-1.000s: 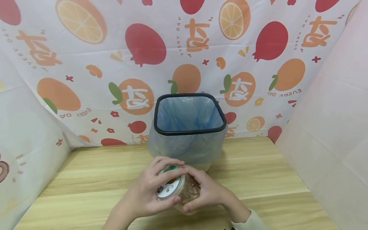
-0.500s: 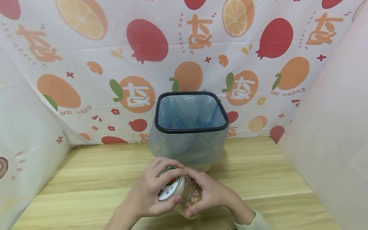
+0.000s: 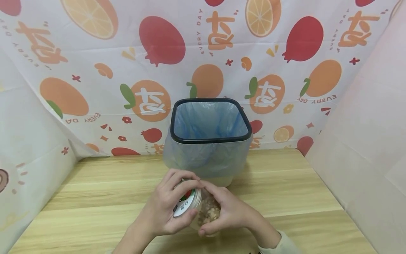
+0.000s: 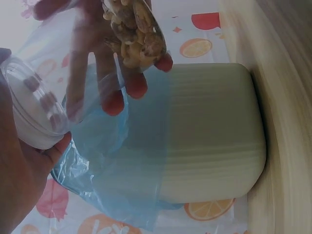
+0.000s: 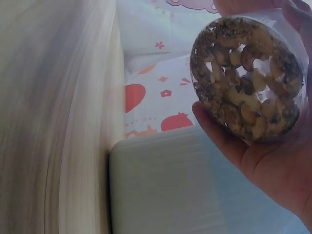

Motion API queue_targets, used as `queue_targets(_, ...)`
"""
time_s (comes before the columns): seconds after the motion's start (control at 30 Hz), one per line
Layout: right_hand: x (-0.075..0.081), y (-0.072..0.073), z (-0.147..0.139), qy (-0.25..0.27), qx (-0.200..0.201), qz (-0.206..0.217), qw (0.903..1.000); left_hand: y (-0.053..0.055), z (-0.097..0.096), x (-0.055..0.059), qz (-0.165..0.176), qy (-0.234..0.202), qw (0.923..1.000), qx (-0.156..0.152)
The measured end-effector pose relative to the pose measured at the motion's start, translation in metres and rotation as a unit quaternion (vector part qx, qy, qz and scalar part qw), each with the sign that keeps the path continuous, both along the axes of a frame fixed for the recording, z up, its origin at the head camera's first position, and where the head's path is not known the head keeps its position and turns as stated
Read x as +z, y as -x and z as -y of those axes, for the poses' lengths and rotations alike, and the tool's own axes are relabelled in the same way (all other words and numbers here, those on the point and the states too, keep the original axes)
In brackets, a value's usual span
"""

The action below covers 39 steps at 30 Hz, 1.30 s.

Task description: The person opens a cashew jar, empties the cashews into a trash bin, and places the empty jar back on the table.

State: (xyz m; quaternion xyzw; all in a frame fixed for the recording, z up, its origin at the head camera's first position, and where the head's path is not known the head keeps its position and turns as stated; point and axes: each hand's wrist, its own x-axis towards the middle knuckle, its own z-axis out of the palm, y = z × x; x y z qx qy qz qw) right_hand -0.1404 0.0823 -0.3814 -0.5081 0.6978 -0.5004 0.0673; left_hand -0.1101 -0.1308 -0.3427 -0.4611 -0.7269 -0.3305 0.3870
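Observation:
A clear plastic jar (image 3: 209,211) with pale brown, nut-like pieces inside is tilted between both hands, just above the table. My left hand (image 3: 163,204) grips its lid (image 3: 184,205), which bears a white label with red and green print. Fingers of my right hand (image 3: 233,211) curl round the jar's body from the other side. In the right wrist view the jar's bottom (image 5: 246,80) faces the camera, with pieces and dark crumbs lying against it. The left wrist view shows the lid's clear rim (image 4: 36,105) at the jar's mouth; whether it is loose I cannot tell.
Behind the hands stands a cream bin (image 4: 214,131) with a black rim (image 3: 210,141) and a translucent blue liner (image 3: 209,157) folded over it. Fruit-printed cloth (image 3: 111,70) hangs behind the wood-grain table (image 3: 104,197). Pale cloth (image 3: 355,148) borders the sides.
Both hands still hold the jar in nearly the same place. The lid has turned in the left hand, so its print faces differently. The view has tipped slightly downward, then upward shifts are small.

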Motion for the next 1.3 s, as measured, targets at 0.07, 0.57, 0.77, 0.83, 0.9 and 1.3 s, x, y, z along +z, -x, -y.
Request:
queue_targets(0.07,0.0,-0.002,0.002,0.0,-0.009,0.011,0.9999,0.0,0.0,0.0,0.003,-0.002,1.0,0.005)
queue_targets(0.57,0.001,-0.015,0.01,-0.045,-0.197,-0.126,0.9713,-0.006,-0.002,-0.007,0.093,-0.003,0.9862,0.137)
queue_targets(0.77,0.003,-0.015,0.008,-0.037,-0.187,-0.082,0.9782,-0.008,0.001,-0.005,0.107,-0.001,0.987,0.121)
queue_targets(0.83,0.003,-0.014,0.007,-0.029,-0.173,-0.059,0.9827,-0.009,0.003,-0.004,0.111,0.008,0.9874,0.113)
queue_targets(0.9,0.004,-0.013,0.006,-0.016,-0.147,-0.028,0.9886,-0.009,0.006,-0.002,0.113,0.023,0.9877,0.106)
queue_targets(1.3,0.006,-0.006,-0.001,0.011,-0.039,0.04,0.9984,-0.008,0.012,0.009,0.07,0.062,0.9951,0.033)
